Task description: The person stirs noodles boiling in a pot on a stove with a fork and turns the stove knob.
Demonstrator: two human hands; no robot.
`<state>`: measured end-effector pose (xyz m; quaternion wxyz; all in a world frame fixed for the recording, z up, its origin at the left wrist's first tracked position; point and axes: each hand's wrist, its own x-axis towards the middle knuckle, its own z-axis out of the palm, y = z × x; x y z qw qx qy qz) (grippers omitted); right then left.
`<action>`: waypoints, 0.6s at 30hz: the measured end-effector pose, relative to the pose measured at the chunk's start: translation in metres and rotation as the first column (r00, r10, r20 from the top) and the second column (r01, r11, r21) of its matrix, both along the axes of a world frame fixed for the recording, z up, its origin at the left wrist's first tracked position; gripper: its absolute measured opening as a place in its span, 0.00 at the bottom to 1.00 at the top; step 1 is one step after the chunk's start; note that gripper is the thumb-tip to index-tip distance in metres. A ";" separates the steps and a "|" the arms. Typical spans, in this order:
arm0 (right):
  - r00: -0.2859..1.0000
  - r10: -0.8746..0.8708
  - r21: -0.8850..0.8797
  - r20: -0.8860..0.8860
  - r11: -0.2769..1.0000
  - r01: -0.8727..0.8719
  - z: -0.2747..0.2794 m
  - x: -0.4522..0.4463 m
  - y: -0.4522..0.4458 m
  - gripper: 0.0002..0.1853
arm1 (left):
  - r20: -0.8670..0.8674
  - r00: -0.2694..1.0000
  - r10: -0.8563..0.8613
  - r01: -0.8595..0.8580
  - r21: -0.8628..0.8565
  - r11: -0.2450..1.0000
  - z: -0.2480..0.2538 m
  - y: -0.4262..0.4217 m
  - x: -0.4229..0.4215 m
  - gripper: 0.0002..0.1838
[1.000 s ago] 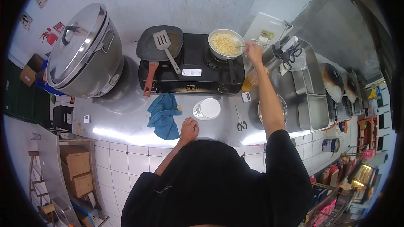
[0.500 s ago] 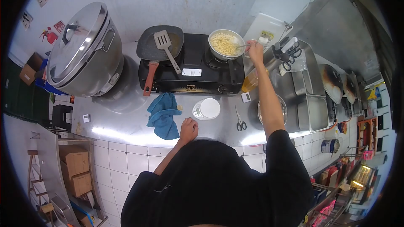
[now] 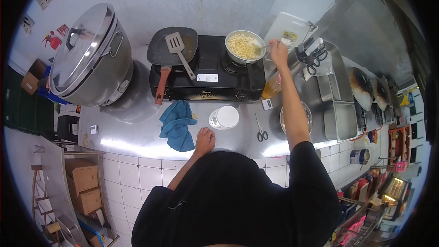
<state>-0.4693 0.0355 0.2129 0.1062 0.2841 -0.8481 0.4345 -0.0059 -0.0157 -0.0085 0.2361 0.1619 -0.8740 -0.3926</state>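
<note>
My right hand (image 3: 278, 52) grips the handle of a metal spoon (image 3: 264, 47). The spoon's far end dips into pale yellow chopped food (image 3: 242, 45) in a small saucepan (image 3: 231, 56) on the right burner of the black gas stove (image 3: 210, 67). My left hand (image 3: 205, 140) rests at the counter's front edge, fingers curled in, with nothing visible in it. Just beyond it is a white kitchen scale (image 3: 227, 117); to its left lies a crumpled blue cloth (image 3: 177, 128).
A square grill pan (image 3: 157, 48) with a slotted turner (image 3: 175, 43) across it sits on the left burner. A large steel cooker (image 3: 98, 59) stands left. Scissors (image 3: 260, 133), a timer (image 3: 267, 104), an oil bottle (image 3: 273, 87), and steel trays (image 3: 344, 121) occupy the right side.
My right hand and the spoon have shifted slightly at the saucepan's right rim, and the spoon's angle in the food differs. My left hand has stayed in place.
</note>
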 end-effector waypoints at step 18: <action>0.989 0.151 0.243 0.008 0.959 -0.148 0.008 -0.003 0.005 0.17 | -0.024 1.000 0.006 -0.006 0.014 1.000 0.001 0.001 0.000 0.02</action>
